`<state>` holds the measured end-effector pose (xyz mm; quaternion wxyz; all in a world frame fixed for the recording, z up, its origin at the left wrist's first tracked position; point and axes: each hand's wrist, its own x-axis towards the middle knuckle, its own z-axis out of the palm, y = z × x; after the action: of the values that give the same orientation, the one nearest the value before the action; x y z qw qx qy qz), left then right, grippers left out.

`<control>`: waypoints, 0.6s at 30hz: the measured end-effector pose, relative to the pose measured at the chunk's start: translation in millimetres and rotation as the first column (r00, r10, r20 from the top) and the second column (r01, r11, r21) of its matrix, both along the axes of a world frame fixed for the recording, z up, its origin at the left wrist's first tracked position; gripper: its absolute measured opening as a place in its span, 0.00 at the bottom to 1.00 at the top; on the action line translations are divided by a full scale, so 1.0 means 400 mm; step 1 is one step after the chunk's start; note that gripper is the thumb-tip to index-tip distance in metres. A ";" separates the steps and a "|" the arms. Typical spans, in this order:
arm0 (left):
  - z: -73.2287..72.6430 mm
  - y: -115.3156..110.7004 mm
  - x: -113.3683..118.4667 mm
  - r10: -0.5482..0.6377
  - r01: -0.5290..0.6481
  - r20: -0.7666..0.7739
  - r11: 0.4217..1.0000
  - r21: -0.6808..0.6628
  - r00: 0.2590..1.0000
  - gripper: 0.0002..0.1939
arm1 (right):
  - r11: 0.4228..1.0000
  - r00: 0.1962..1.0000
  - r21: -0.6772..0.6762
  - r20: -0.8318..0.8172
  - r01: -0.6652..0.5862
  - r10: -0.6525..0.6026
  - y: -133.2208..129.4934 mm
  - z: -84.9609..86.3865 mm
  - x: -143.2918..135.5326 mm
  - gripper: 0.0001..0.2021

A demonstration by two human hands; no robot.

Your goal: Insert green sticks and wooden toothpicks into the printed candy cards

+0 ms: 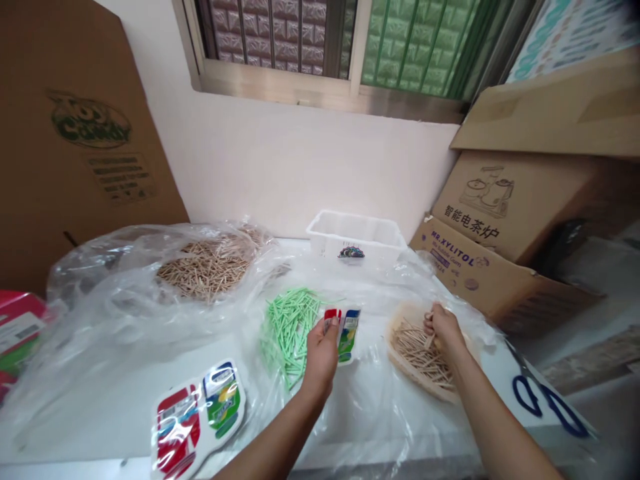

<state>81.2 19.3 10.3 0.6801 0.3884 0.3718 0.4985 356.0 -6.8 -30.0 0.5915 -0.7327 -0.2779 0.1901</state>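
Observation:
My left hand (323, 350) is closed on a small package (349, 337) with red, blue and green printing, just right of a pile of green sticks (293, 327). Over a shallow beige tray (417, 377) of brown sticks (423, 350), my right hand (441, 325) has its fingers pressed together; what they hold, if anything, is too small to make out. A larger pile of brown sticks (207, 270) lies on clear plastic at the back left. Nearer the front edge is a white package (203, 427) with red and blue-green labels.
A white plastic basket (357, 233) stands against the wall. Blue-handled scissors (543, 400) lie at the right edge. Cardboard boxes stand at the left (85, 133) and right (520, 207). Clear plastic sheeting (125, 320) covers much of the table. A red and green package (20, 333) is at far left.

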 end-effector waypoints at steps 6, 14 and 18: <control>-0.010 -0.005 0.105 0.024 -0.028 0.105 0.999 0.037 0.994 0.16 | 0.945 0.914 0.326 -0.385 0.004 0.129 0.005 0.049 -0.135 0.16; -0.012 -0.021 0.178 0.227 -0.134 0.445 0.964 -0.230 0.867 0.16 | 0.759 0.748 0.643 -0.455 -0.100 0.484 0.007 0.097 -0.420 0.14; 0.002 -0.011 0.150 0.260 -0.155 0.442 0.953 -0.261 0.858 0.18 | 0.810 0.808 0.531 -0.348 -0.248 0.476 -0.011 0.082 -0.477 0.15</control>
<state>141.3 14.9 11.2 0.7299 0.1368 0.2871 0.6051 165.2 -11.2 2.9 0.7476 -0.4340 -0.3032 0.4010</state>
